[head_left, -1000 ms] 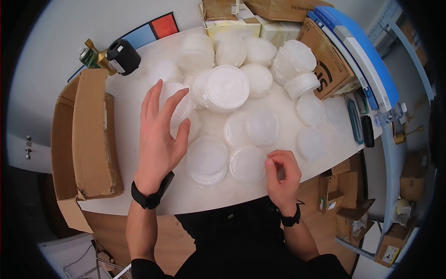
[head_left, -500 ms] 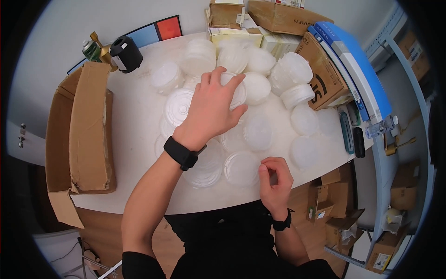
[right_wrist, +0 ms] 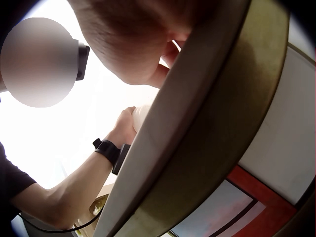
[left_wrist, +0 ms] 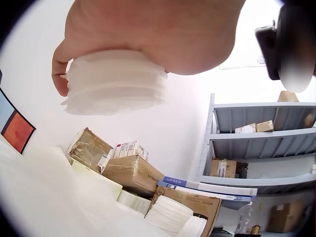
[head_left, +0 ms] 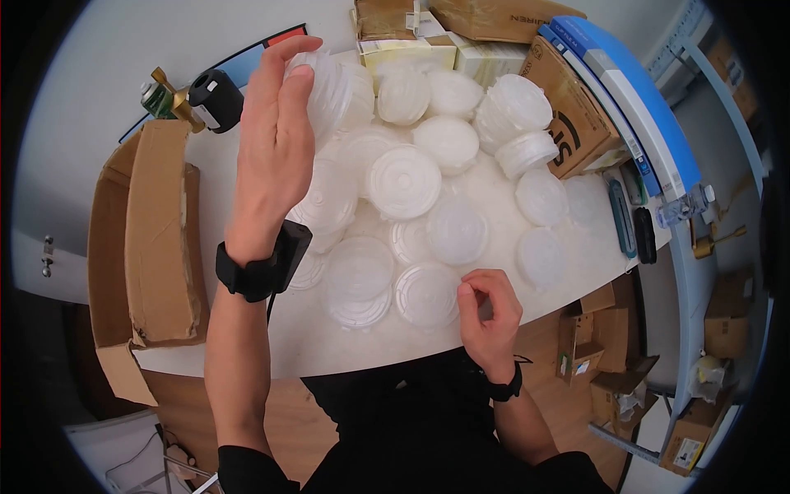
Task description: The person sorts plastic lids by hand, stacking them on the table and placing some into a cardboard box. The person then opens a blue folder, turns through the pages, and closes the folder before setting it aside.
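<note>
My left hand [head_left: 276, 156] is raised over the back left of the table and grips a stack of translucent white plastic lids [head_left: 330, 95]. In the left wrist view the lid stack [left_wrist: 116, 84] hangs under the palm, with fingers curled around its far side. Loosely curled and holding nothing, my right hand [head_left: 491, 321] rests at the table's front edge, beside a flat round lid [head_left: 426, 295]. More lids lie about the middle, among them a stack with a ridged top [head_left: 403, 181] and an overlapping pair [head_left: 358, 276].
Several more lid stacks [head_left: 514, 111] stand toward the back. An open cardboard box [head_left: 164, 239] sits at the left edge. A black cylinder [head_left: 216, 100] stands behind it. Blue binders [head_left: 625, 99] lean by a carton at right; yellowish boxes [head_left: 407, 53] line the back.
My left hand, empty at first, reached right over the middle lids, then moved back left and up, now gripping a lid stack. The right hand stays at the table edge.
</note>
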`<act>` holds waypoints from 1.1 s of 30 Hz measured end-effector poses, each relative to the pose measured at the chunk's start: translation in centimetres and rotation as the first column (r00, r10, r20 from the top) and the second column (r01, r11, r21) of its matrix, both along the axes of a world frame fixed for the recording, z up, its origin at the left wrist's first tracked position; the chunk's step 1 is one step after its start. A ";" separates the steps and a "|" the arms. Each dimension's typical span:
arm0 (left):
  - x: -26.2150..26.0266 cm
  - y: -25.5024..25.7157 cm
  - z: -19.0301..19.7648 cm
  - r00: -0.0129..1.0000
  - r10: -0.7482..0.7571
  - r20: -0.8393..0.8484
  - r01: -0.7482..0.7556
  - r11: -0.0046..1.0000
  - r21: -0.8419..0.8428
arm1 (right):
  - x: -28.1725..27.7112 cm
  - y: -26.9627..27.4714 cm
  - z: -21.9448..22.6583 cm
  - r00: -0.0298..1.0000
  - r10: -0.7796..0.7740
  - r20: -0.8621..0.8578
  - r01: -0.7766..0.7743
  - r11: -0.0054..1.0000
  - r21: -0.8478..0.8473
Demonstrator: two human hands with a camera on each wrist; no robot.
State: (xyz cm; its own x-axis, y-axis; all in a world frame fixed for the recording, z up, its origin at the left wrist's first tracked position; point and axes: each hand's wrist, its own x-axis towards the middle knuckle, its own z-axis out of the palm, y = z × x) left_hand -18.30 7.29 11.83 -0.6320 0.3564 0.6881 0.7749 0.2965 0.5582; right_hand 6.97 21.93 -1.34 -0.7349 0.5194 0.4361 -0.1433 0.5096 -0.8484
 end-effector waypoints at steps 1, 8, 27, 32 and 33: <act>0.2 0.0 0.1 0.997 0.073 -0.013 -0.073 0.997 -0.009 | 0.1 -0.1 -0.1 1.000 -0.008 0.005 0.008 1.000 -0.008; -0.1 -0.9 -0.7 0.997 0.077 -0.002 -0.077 0.995 -0.066 | 0.3 -0.2 -0.1 1.000 -0.010 -0.007 0.010 1.000 0.003; -2.3 -3.0 -0.7 0.975 0.191 -0.118 -0.207 0.967 -0.146 | 0.6 -0.1 -0.1 1.000 -0.005 -0.001 0.005 1.000 0.011; -0.9 -2.5 -0.5 0.984 0.156 -0.083 -0.171 0.960 -0.221 | 0.5 -0.1 -0.2 1.000 0.004 -0.010 -0.004 1.000 0.014; -0.4 -2.3 -0.6 0.984 0.155 -0.083 -0.170 0.961 -0.218 | 0.5 -0.1 -0.1 1.000 0.002 -0.010 -0.002 1.000 0.016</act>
